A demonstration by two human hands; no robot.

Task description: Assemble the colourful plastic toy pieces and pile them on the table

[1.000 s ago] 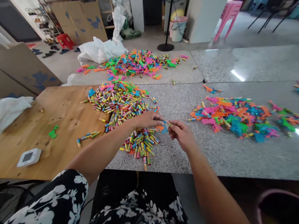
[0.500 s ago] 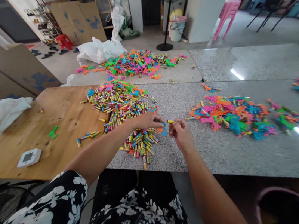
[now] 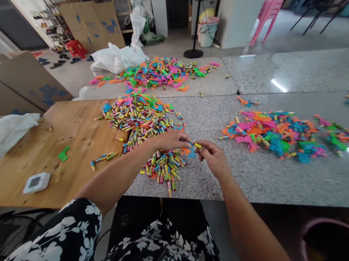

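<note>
My left hand is closed with thumb and fingers pinched on a small blue plastic toy gun, mostly hidden by the fingers. An orange bit shows beside it; whether it is held too I cannot make out. My right hand pinches a small yellow tube with a printed wrapper. The tube's left end meets the front of the blue piece at my left fingertips. Below and behind my left hand spreads a heap of similar wrapped tubes, with a few coloured guns among them.
A pile of coloured toy guns lies on the speckled table to the right. Another mixed pile is farther back. On the wooden board are a green toy gun, loose tubes and a white digital device.
My right hand has brought the yellow tube leftward and slightly down, closing the gap to the blue piece. Its fingers are straighter on the tube. My left hand stays nearly in place.
</note>
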